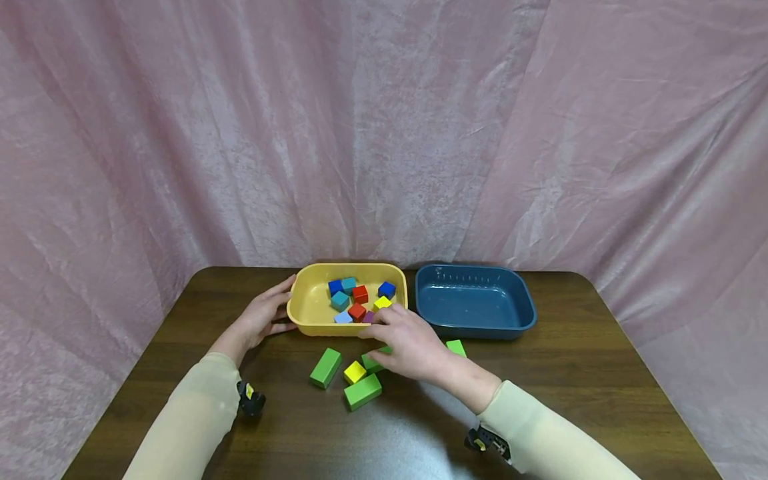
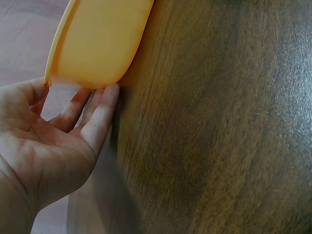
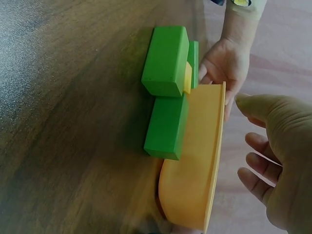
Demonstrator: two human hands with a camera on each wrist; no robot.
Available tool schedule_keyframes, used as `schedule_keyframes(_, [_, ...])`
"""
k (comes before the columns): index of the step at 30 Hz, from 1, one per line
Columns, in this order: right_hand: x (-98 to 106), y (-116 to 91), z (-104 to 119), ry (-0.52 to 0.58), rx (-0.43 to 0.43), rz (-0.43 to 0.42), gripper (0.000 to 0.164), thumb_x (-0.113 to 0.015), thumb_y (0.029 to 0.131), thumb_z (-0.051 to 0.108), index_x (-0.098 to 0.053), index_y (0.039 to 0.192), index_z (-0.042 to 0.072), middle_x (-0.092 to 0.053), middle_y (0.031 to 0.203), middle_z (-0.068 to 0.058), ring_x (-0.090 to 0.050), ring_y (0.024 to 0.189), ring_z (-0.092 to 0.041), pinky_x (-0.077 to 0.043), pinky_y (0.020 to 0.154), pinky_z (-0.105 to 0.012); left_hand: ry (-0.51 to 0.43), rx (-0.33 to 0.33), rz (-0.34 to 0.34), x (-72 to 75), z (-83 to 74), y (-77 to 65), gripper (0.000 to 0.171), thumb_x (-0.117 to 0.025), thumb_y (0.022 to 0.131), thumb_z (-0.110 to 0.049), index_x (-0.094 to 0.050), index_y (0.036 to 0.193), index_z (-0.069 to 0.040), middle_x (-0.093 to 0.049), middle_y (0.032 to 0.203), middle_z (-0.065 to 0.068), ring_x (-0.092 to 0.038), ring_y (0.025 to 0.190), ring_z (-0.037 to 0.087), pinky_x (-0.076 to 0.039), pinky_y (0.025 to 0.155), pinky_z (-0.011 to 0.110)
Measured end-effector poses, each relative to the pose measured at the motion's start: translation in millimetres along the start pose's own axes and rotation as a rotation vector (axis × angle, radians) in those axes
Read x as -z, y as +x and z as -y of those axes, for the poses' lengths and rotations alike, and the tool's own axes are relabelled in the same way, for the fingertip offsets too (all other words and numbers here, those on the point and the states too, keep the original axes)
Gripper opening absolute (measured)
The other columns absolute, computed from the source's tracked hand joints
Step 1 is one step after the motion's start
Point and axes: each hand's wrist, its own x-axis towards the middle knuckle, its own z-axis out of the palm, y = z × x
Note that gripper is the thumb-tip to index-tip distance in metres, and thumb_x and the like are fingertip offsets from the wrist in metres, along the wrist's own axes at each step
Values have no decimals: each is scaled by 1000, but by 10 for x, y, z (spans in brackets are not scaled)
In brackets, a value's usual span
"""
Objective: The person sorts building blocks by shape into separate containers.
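Note:
A yellow tray (image 1: pixel 309 310) holds several small blocks in blue, teal, red, yellow, light blue and purple. Its left end meets my left hand (image 1: pixel 261 316), whose fingertips rest against the outer wall with the thumb at the rim; that hand shows again in the left wrist view (image 2: pixel 53 141). Above the tray's front right edge is my right hand (image 1: pixel 411 340), fingers loosely bent and apart. In the right wrist view, nothing lies between its thumb and fingers. Below it are a green block (image 1: pixel 363 391), another green block (image 1: pixel 326 368) and a yellow cube (image 1: pixel 355 373). A third green block (image 1: pixel 373 362) is partly hidden.
To the right of the yellow tray stands a blue tray (image 1: pixel 474 303) with nothing in it. One more green block (image 1: pixel 456 348) lies in front of it, partly behind my right wrist. A pink curtain (image 1: pixel 384 133) hangs behind the wooden table (image 1: pixel 288 433).

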Motion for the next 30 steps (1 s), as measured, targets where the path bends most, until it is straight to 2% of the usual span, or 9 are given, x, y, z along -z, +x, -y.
schedule_keyframes(7, [-56,7,19,-44,78,-2,30,-84,86,33,-78,115,25,-65,109,4,-55,102,-17,-48,84,-32,-9,-3,-4,-6,2,3,57,-44,111,-28,-24,164,-34,-25,167,7,-62,116,26,-54,96,48])
schedule_keyframes(15, [-118,17,40,-99,144,10,27,-83,87,30,-78,113,26,-62,105,5,-53,99,-18,-47,84,-32,8,-14,11,-14,-9,-11,56,-42,112,-29,-22,164,-36,-22,168,8,-59,122,30,-51,99,52])
schedule_keyframes(30, [-191,71,128,-190,177,141,28,-82,89,33,-78,115,26,-62,105,4,-51,101,-16,-47,83,-29,1,-2,-6,-10,13,14,56,-43,112,-28,-23,164,-36,-24,168,9,-60,120,29,-53,97,49])
